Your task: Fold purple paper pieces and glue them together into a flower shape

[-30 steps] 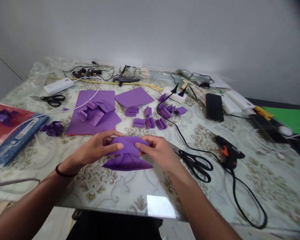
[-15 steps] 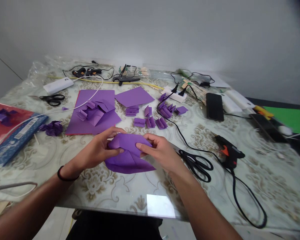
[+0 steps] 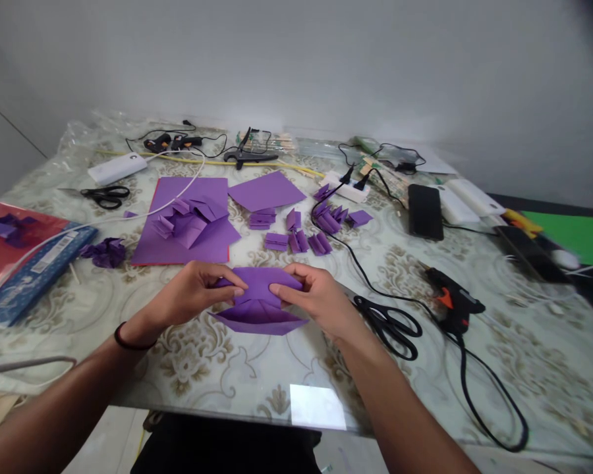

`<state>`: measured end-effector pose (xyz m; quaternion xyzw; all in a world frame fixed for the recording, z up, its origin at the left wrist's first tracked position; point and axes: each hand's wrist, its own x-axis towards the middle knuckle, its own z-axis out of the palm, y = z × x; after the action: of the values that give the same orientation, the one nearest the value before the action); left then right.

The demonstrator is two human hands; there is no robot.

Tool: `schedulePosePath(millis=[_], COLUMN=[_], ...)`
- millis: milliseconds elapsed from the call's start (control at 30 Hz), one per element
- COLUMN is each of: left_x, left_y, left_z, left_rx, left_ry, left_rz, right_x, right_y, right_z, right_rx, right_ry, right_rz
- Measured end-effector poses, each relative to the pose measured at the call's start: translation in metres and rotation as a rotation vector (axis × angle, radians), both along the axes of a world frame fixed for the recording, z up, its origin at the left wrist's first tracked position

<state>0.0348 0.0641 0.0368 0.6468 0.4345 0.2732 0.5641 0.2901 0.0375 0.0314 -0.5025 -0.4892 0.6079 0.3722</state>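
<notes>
A folded sheet of purple paper (image 3: 259, 284) is held up over the near part of the table, between both hands. My left hand (image 3: 205, 289) pinches its left side, thumb lying on top near the middle. On the right side my right hand (image 3: 309, 293) grips it the same way, thumb pressed on the upper face. The near flap of the paper stands away from the rest, so a fold gapes open toward me. Beyond the hands lie several small folded purple pieces (image 3: 299, 241) and a larger folded purple form (image 3: 188, 222) on purple sheets (image 3: 148, 247).
Black scissors (image 3: 388, 326) and a glue gun (image 3: 454, 299) with a looping cord lie to the right. A phone (image 3: 425, 210) and a power strip (image 3: 346, 185) sit farther back. More scissors (image 3: 106, 196), crumpled purple paper (image 3: 103, 252) and a blue-and-red packet (image 3: 39, 266) are at the left.
My left hand has shifted its grip, its thumb now higher on the paper. The left side has flattened and the near flap has opened out. My right hand stays almost in place.
</notes>
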Motion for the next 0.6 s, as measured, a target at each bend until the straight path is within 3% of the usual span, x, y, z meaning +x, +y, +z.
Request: schedulePosePath(millis=[100,300,433,600], left_x=[0.0,0.002,0.004,0.004], left_y=[0.002,0.001,-0.004,-0.003], left_z=[-0.005,-0.004,0.0,0.007], left_rx=[-0.069,-0.03,-0.08,-0.02], left_ry=[-0.039,-0.076,-0.069,0.023], left_rz=[0.048,0.05,0.047,0.031], right_x=[0.0,-0.001,-0.002,-0.003], right_y=[0.001,0.001,-0.002,-0.004], right_z=[-0.001,-0.005,-0.004,-0.004], right_rx=[-0.02,0.023,0.113,0.112], right_ry=[0.002,-0.015,-0.115,-0.158], right_rz=[0.023,0.1,0.078,0.044])
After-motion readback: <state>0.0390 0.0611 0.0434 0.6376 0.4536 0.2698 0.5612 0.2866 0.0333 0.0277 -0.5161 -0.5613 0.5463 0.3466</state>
